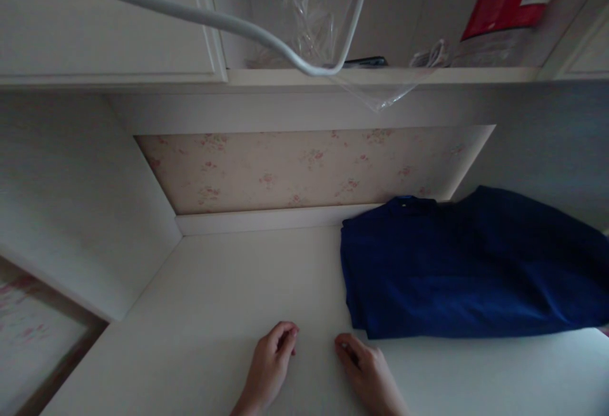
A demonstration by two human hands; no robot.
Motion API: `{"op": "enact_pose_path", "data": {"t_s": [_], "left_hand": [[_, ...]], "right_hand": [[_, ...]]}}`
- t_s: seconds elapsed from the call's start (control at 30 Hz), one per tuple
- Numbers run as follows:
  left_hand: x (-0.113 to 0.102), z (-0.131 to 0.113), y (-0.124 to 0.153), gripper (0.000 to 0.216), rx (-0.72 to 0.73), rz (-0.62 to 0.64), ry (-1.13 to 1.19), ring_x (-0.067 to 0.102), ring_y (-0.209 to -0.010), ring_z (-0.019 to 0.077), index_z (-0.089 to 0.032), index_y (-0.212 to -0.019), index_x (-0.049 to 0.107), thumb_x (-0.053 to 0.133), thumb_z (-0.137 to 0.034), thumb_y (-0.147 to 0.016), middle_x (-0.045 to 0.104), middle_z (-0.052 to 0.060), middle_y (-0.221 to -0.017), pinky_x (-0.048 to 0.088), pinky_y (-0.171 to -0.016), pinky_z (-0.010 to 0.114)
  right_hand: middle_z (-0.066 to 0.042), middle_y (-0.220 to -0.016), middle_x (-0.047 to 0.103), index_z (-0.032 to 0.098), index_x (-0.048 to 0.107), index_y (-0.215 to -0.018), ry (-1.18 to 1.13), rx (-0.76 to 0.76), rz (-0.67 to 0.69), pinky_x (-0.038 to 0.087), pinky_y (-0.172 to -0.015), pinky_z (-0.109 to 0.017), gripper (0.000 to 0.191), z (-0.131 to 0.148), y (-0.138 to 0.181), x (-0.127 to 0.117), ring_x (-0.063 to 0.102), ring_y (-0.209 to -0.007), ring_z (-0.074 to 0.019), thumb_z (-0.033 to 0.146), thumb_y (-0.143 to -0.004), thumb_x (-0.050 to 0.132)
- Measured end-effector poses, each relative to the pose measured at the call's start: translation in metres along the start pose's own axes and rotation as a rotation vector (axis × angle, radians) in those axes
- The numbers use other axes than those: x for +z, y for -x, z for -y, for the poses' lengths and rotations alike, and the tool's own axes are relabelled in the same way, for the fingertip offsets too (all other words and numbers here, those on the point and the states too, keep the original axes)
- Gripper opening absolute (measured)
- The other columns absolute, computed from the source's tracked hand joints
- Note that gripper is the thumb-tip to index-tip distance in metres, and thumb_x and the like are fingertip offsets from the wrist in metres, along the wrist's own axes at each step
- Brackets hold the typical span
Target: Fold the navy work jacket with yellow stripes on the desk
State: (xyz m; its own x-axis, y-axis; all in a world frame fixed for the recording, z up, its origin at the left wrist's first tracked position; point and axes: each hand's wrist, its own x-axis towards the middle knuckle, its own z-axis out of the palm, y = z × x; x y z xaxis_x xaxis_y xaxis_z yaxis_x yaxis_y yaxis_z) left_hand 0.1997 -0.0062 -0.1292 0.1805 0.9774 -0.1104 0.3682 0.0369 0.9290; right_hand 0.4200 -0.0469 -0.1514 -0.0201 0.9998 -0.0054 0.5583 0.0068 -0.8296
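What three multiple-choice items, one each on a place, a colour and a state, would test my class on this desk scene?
1. Where does the folded garment lie on the desk?
A. Right side
B. Left side
C. On the shelf

2. What colour is the garment?
A. Red
B. Dark blue
C. White

3. What is the state of the left hand and right hand?
A. Both lifting the garment
B. Both empty, fingers curled, on the desk
C. One holds the cable

Answers: 1 A, it lies right of both hands. 2 B, the cloth is dark blue. 3 B, neither hand holds anything.
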Motion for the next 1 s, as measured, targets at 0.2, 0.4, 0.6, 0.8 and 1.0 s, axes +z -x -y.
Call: {"op": "enact_pose_path", "data": {"t_s": [0.2,0.4,0.6,0.8,1.0], "left_hand": [[0.0006,-0.0017,0.0002,0.044,0.001,0.009,-0.009,0.059,-0.071,0.0183,-0.02,-0.092,0.065,0.044,-0.058,-0.089,0.063,0.0,-0.072,0.043,-0.071,0.027],[0.0005,-0.0024,0.0,0.045,-0.001,0.003,-0.023,0.06,-0.073,0.0182,-0.02,-0.095,0.066,0.043,-0.058,-0.09,0.065,0.001,-0.075,0.044,-0.072,0.026],[-0.0002,-0.0028,0.0003,0.045,0.003,0.008,-0.036,0.06,-0.071,0.018,-0.019,-0.095,0.066,0.044,-0.058,-0.09,0.063,0.0,-0.072,0.044,-0.071,0.026],[0.0004,-0.0022,-0.0004,0.044,0.007,0.006,-0.045,0.06,-0.071,0.018,-0.02,-0.095,0.066,0.042,-0.057,-0.091,0.065,0.001,-0.074,0.044,-0.071,0.027],[0.002,-0.0014,0.0013,0.043,0.014,-0.002,-0.055,0.059,-0.069,0.0177,-0.021,-0.093,0.066,0.043,-0.057,-0.091,0.061,-0.001,-0.069,0.044,-0.069,0.026]], "right_hand": [[-0.001,-0.065,0.064,0.022,0.065,-0.09,0.024,0.009,-0.001,0.039,-0.055,-0.023,0.038,-0.0008,0.0004,0.0,0.057,-0.058,-0.0156,0.048,-0.095,0.038],[0.0,-0.064,0.062,0.021,0.066,-0.09,0.026,0.013,0.0,0.038,-0.055,-0.024,0.038,-0.0021,0.0014,0.0006,0.056,-0.056,-0.0149,0.047,-0.095,0.038],[0.0,-0.065,0.062,0.022,0.065,-0.088,0.027,-0.008,-0.002,0.038,-0.056,-0.023,0.035,-0.0035,0.0009,0.0009,0.056,-0.058,-0.0145,0.044,-0.096,0.039],[0.0,-0.065,0.063,0.021,0.065,-0.088,-0.005,-0.013,-0.006,0.039,-0.055,-0.024,0.033,0.0012,0.0019,-0.0007,0.056,-0.057,-0.0145,0.044,-0.096,0.041],[0.001,-0.063,0.06,0.021,0.064,-0.088,0.031,-0.001,0.005,0.038,-0.055,-0.024,0.036,0.0021,0.0029,-0.0024,0.054,-0.056,-0.0146,0.045,-0.096,0.038]]}}
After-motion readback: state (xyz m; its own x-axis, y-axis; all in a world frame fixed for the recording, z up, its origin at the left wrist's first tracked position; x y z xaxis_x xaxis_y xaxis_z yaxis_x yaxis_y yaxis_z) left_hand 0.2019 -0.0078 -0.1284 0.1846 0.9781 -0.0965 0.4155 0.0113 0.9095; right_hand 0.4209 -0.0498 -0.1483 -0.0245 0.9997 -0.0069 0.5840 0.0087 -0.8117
